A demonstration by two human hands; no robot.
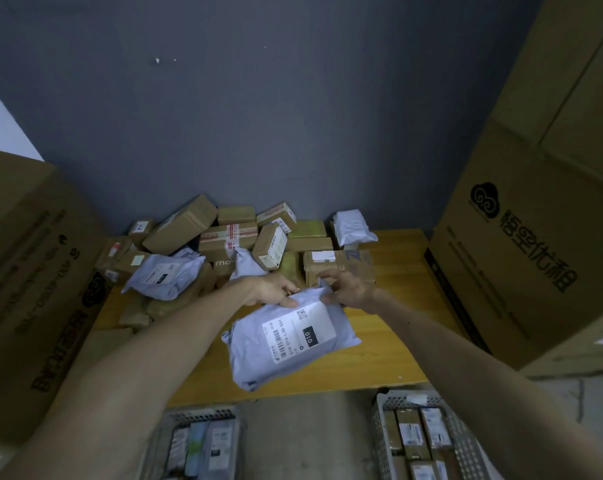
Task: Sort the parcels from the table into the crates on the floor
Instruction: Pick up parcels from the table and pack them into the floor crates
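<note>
hands [273, 289] on mailer [258, 355] far edge

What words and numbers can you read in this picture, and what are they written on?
"010": on the black patch of the white label on the grey parcel.
"010 010-L30-": along that same label; its ending is unclear.
"悟空优租": on the big cardboard box at the right.
"mo": on a brown box on the table; the rest is hidden.
Everything else printed, such as on the left big box: too small or blurred.

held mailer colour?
Pale grey-lilac mailer, white label; head view.
</note>
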